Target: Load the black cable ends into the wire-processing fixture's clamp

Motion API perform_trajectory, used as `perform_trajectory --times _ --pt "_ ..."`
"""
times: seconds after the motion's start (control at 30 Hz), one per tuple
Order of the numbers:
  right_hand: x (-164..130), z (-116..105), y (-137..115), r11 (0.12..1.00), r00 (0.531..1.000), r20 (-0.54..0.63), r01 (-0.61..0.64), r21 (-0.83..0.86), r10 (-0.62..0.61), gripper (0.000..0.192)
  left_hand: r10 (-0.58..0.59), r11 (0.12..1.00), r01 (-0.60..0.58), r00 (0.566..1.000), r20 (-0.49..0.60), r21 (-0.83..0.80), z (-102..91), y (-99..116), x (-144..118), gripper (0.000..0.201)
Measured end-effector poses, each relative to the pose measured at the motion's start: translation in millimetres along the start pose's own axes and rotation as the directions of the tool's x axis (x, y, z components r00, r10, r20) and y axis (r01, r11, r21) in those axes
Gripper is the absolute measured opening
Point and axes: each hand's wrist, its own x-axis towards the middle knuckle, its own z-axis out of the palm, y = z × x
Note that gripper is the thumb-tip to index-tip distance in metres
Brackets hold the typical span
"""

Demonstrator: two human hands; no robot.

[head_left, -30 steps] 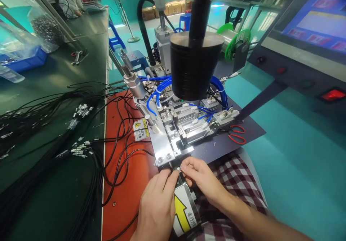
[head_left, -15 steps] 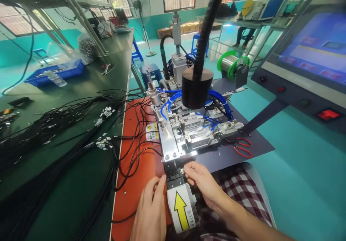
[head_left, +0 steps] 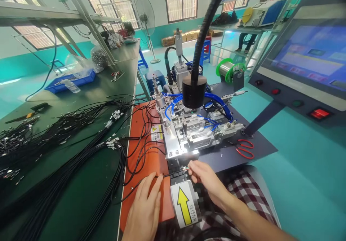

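Observation:
My right hand [head_left: 207,179] pinches the small metal end of a thin black cable [head_left: 151,180] at the black slot in front of the metal fixture [head_left: 186,134]. My left hand [head_left: 144,206] lies flat on the orange mat [head_left: 143,158] with fingers spread, its fingertips touching that same cable. A white block with a yellow arrow label [head_left: 185,203] sits between my two hands. Blue air tubes [head_left: 173,102] loop over the fixture, and a black lamp head [head_left: 194,92] hangs above it.
Bundles of black cables [head_left: 67,140] with metal ends spread over the green bench at left. Red-handled scissors [head_left: 244,149] lie on the dark plate at right. A control panel with a screen [head_left: 310,60] stands far right. A blue tray [head_left: 71,80] and a green wire spool [head_left: 229,68] sit farther back.
The camera has tilted up and pulled back. My left hand has slid away from the slot and flattened on the orange mat. My right hand stays pinched at the slot.

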Motion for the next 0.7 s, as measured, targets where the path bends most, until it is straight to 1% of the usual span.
perform_trajectory --times 0.1,0.23,0.33,0.4,0.43,0.53,0.6,0.63,0.7 --pt "-4 -18 15 0.999 0.998 -0.061 -0.020 0.034 0.022 0.045 0.010 1.000 -0.010 1.000 0.003 -0.003 2.8 -1 -5 0.046" --pt "-9 -45 34 0.999 0.992 -0.119 -0.036 0.038 0.040 0.040 0.026 0.999 -0.025 1.000 0.006 -0.026 11.0 -5 -5 0.050" --pt "-13 -62 46 0.996 0.983 -0.163 -0.083 0.024 0.085 0.038 0.046 0.997 -0.049 0.998 -0.050 -0.068 13.0 -7 13 0.051" --pt "-16 -69 52 0.994 0.976 -0.189 -0.104 0.018 0.105 0.037 0.105 0.985 -0.116 0.990 -0.093 -0.126 11.4 -8 36 0.046" --pt "-18 -71 54 0.994 0.976 -0.186 -0.110 0.019 0.111 0.036 0.126 0.978 -0.141 0.986 -0.106 -0.155 10.3 -8 49 0.044" --pt "-25 -71 56 0.987 0.975 -0.155 -0.158 0.024 0.160 0.033 0.106 0.983 -0.124 0.985 -0.134 -0.133 6.3 -11 80 0.040" --pt "-30 -72 54 0.985 0.976 -0.130 -0.174 0.013 0.174 0.031 0.093 0.987 -0.110 0.984 -0.151 -0.113 1.6 -9 88 0.038" --pt "-33 -73 53 0.983 0.974 -0.130 -0.184 0.006 0.183 0.031 0.087 0.989 -0.104 0.983 -0.161 -0.103 -2.2 -7 88 0.038" --pt "-38 -80 50 0.980 0.963 -0.189 -0.199 -0.017 0.193 0.034 0.077 0.992 -0.093 0.980 -0.186 -0.082 -13.2 2 77 0.040"
